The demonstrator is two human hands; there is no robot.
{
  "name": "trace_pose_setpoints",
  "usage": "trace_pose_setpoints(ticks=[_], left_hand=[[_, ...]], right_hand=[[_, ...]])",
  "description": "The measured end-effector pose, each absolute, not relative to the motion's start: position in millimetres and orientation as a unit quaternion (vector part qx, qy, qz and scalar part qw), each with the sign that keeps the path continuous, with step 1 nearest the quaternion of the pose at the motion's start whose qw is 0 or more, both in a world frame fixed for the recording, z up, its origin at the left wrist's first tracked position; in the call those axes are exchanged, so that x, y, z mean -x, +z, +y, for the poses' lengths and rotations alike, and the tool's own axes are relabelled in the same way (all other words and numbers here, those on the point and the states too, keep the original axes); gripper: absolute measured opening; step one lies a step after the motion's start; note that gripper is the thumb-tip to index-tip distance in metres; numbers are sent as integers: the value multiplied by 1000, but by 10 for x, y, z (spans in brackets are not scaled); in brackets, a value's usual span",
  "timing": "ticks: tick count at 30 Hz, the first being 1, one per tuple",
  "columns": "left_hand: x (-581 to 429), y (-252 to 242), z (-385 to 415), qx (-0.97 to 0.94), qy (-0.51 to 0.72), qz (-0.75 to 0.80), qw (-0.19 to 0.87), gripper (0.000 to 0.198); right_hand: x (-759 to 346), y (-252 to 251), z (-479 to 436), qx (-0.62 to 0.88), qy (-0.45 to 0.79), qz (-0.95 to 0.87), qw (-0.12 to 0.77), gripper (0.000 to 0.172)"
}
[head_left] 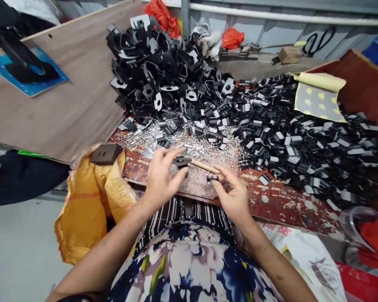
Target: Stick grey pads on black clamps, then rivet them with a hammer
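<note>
My left hand (164, 173) pinches a black plastic part (181, 162) between thumb and fingers, just above the front of the worktable (258, 191). Between the fingers of my right hand (233, 193) is a small black clip (212, 179). A wooden handle (204, 166) runs between the two hands and passes behind my right fingers. What its left end joins is hidden by the black part. Loose silvery pins (191, 147) lie scattered just beyond my hands.
Large black plastic parts (147, 67) are heaped at back left. Small black clips (286, 142) pile up to the right, a yellow-edged sheet (319, 98) on them. Wooden boards (66, 88) flank the left. Scissors (319, 42) stand behind. A yellow bag (82, 209) hangs front left.
</note>
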State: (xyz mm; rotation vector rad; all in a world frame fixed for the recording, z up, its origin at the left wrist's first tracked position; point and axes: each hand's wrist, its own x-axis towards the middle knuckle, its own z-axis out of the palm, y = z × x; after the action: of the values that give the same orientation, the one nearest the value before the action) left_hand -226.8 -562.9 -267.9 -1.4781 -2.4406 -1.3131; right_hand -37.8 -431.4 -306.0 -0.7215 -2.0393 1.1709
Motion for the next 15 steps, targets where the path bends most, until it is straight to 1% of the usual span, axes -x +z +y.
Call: trace_pose_setpoints(ticks=[2,4,6,8,9,12,13,15], left_hand=[[2166,-2673,-5641,527,-435,-724,-93,35],[2059,-2701,-5642,543,-458,-681,-175,31],[1982,-2751,-5626,519,-488,-671,-205,27],[1950,-2804,-5593,475,-533,-660,-234,16],[1950,-2822,-5573,442,-562,-649,-261,15],[2028,-2801,-5536,313,-657,-596,-340,22],[2084,-2762,-5552,271,-687,-575,-352,22],[2241,-2644,-5670,216,-740,-539,-340,23]], right_hand=[[391,-3065,-4336,251,450,-794,324,43],[411,-3061,-4354,221,438,-811,319,46],[434,-3048,-4370,194,410,-832,319,48],[452,-3032,-4389,174,380,-850,319,52],[457,-3024,-4399,165,370,-858,317,55],[446,-3014,-4423,146,357,-871,304,61],[435,-3016,-4426,144,355,-874,299,61],[401,-3028,-4417,144,353,-877,292,61]])
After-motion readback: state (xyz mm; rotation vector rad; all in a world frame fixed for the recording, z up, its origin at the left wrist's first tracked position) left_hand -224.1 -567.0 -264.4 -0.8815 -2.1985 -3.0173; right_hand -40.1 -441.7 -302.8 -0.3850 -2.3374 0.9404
